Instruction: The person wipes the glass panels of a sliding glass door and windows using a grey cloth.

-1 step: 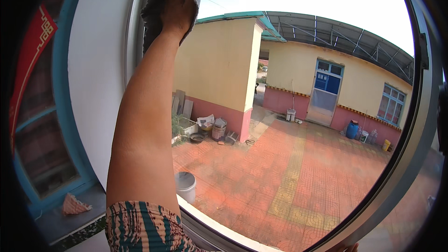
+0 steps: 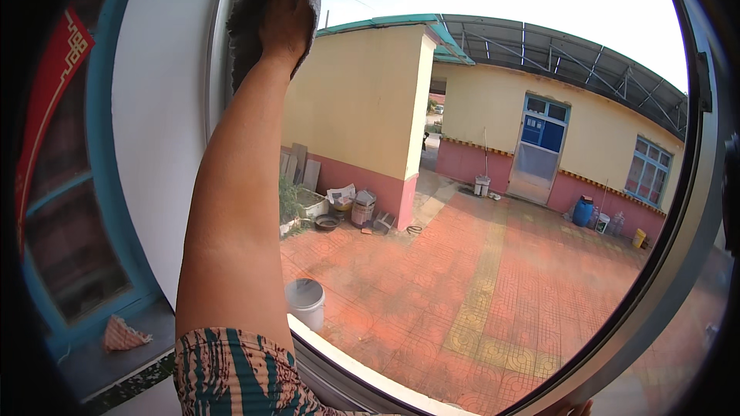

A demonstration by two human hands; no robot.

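My left arm, in a patterned sleeve, reaches up along the left side of the window. At its end my left hand (image 2: 284,31) is closed on a grey cloth (image 2: 245,35), pressed against the upper left of the window by the frame's upright. One corner of the cloth flops out over the hand's right side. Low on the right, only a few fingers of my right hand (image 2: 580,408) show, curled at the edge of the silver window frame (image 2: 617,366); the rest of that hand is cut off by the picture's lower edge.
Left of the white wall (image 2: 158,108) is a blue-framed window (image 2: 112,162) with a red hanging decoration (image 2: 54,100). A crumpled pinkish cloth (image 2: 126,334) lies on the sill there. Outside, a white bucket (image 2: 306,304) stands on red paving (image 2: 393,293) before a yellow building (image 2: 493,112).
My left hand and the grey cloth have shifted slightly left in the picture, still against the window's upper left. The fingers of my right hand stay at the frame's edge.
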